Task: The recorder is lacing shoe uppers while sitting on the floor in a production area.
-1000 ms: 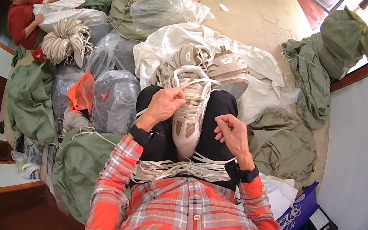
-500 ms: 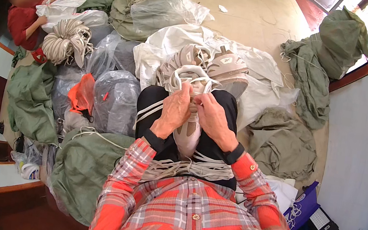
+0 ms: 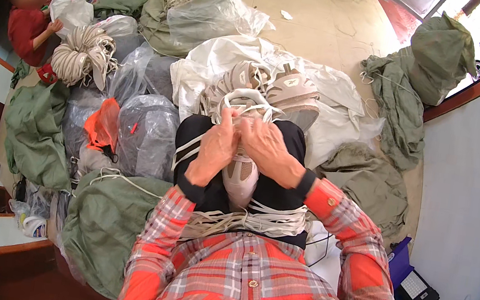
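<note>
A pale beige-pink sneaker [image 3: 240, 182] rests between my knees, its toe toward me and its collar away. My left hand [image 3: 217, 146] is closed on the sneaker's left side, near the lacing, thumb upward. Against it, my right hand [image 3: 268, 149] pinches at the lacing with curled fingers; most of the shoelace there is hidden by the hands. White lace [image 3: 271, 112] shows at the collar. A bundle of loose cream laces [image 3: 241, 222] lies across my lap. Just past my knees sit more beige sneakers [image 3: 293, 96].
White sheeting [image 3: 346, 107] lies under the shoes. Grey plastic-wrapped bundles [image 3: 146, 136], an orange bag [image 3: 104, 123] and green sacks [image 3: 110, 230] crowd my left. Green cloth [image 3: 371, 185] lies at right. A person in red [image 3: 25, 31] sits far left beside stacked shoes [image 3: 83, 56].
My right hand has shifted left, close against my left hand, its fingers more curled. My left hand has turned slightly on the sneaker. At far left the person's white bag has moved.
</note>
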A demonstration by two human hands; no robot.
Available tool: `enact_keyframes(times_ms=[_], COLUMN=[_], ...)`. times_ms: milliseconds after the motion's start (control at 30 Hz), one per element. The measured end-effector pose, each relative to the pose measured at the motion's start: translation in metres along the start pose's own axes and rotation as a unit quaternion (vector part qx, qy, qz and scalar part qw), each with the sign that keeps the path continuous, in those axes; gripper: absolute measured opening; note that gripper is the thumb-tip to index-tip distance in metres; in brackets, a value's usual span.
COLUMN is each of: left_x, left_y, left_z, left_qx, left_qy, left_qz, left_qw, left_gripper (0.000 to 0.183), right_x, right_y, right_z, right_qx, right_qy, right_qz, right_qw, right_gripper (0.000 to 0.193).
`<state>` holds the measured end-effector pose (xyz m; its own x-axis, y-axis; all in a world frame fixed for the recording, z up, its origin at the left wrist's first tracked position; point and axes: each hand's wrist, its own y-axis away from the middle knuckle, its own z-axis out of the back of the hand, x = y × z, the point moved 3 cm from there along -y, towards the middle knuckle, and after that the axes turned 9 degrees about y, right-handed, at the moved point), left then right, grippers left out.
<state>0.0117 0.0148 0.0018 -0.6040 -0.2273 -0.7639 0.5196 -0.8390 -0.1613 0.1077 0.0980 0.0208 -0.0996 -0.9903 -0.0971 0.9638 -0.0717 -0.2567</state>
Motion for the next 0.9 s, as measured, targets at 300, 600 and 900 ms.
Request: enact_keyframes(times_ms=[300,600,900], left_x=[-0.038,-0.037,-0.01], left_y=[0.022,0.033,0.037], left_z=[0.055,0.092,0.083], left_qx=[0.287,0.218,0.083], left_qy=[0.285,0.19,0.083], left_qz=[-0.162,-0.102,-0.007], left_qw=[0.9,0.952,0.993], left_gripper=[0.018,0.015,0.017], right_x=[-0.125,-0.085,-0.122], right_y=[0.17,0.077,0.109], right_z=[-0.012,-0.011,-0.01], right_qx=[0.121,-0.004,0.203], right_qy=[-0.086,-0.27,-0.368], right_qz=[-0.252,-0.253,-0.364], right_qw=[0.956,0.929,0.831], right_gripper=[0.039,0.019,0.027])
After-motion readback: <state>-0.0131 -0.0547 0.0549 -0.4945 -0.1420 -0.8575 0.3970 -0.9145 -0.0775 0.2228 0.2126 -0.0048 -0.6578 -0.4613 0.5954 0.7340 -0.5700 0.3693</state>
